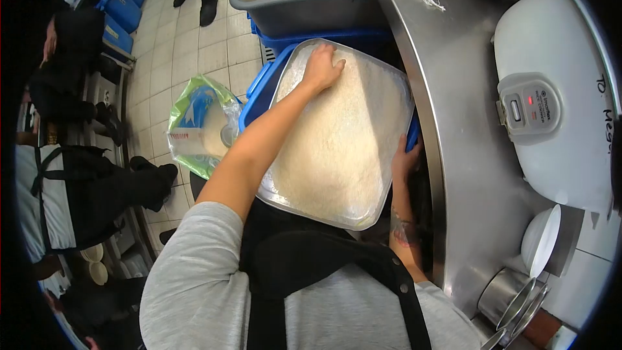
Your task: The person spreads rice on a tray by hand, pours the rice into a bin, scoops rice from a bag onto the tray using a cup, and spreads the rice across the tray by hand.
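Note:
Right in front of me is a large square clear-edged container (330, 149) filled with pale dry rice grains. It sits tilted on or in a blue bin (259, 94). My left hand (322, 70) lies on the surface near the far edge, its thumb apart from the fingers. Whether it touches bare rice or a clear cover, I cannot tell. My right hand (404, 159) grips the container's right side, partly hidden between it and the steel counter. To the left stands an open green plastic sack (204, 123) with rice and a round scoop-like object inside.
A grey tub (304, 10) of white rice stands beyond. Along the right runs a steel counter (466, 136) with a white rice cooker (557, 91), white bowl (541, 240) and metal pots (505, 298). Several people in dark clothes stand left on the tiled floor (214, 52).

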`<state>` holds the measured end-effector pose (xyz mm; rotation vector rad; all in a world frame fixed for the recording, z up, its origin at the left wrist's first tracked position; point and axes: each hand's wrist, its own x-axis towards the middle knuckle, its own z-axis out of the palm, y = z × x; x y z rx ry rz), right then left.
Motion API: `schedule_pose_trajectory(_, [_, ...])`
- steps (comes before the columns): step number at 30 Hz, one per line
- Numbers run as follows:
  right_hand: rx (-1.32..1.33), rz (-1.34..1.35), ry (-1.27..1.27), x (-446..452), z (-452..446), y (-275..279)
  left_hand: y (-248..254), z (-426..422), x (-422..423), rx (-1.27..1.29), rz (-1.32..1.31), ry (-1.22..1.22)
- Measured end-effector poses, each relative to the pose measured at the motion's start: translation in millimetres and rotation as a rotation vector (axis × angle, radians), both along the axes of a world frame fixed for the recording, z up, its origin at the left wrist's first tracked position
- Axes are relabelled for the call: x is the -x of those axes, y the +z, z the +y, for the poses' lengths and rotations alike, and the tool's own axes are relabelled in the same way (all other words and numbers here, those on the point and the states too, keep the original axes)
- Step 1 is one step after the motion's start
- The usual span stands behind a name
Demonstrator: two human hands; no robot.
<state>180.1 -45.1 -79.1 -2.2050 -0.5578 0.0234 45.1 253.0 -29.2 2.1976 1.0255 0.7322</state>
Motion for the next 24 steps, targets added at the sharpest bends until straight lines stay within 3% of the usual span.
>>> schedule_pose_trajectory(4, [0.007,-0.016,0.030,1.7,-0.9,6.4,-41.8,-4.2,-20.4,0.000,-0.269,0.012])
schedule_pose_trajectory(7, [-0.012,0.005,0.035,3.4,-0.2,8.1,-38.5,-23.8,-39.2,-0.149,-0.295,-0.106])
schedule_pose_trajectory(11, [-0.009,-0.002,0.038,6.4,-0.5,13.8,-19.7,-52.4,-22.9,-0.222,-0.050,-0.503])
schedule_pose_trajectory(15, [0.003,-0.048,0.037,2.4,-2.4,3.3,-15.3,-106.8,10.1,-0.292,0.097,-0.706])
schedule_pose_trajectory(18, [0.020,-0.107,0.045,-1.5,-3.6,-2.0,18.0,-128.3,32.1,-0.154,0.343,-0.697])
schedule_pose_trajectory(21, [0.022,-0.039,0.008,5.2,-2.2,6.8,41.1,-125.3,32.2,-0.295,0.115,-0.403])
schedule_pose_trajectory(22, [0.027,0.005,-0.012,7.4,-0.7,11.8,61.8,-124.8,32.2,-0.155,0.208,-0.343])
schedule_pose_trajectory(24, [0.050,-0.081,-0.005,0.9,-1.7,-0.7,71.6,-118.2,23.8,-0.189,0.103,-0.245])
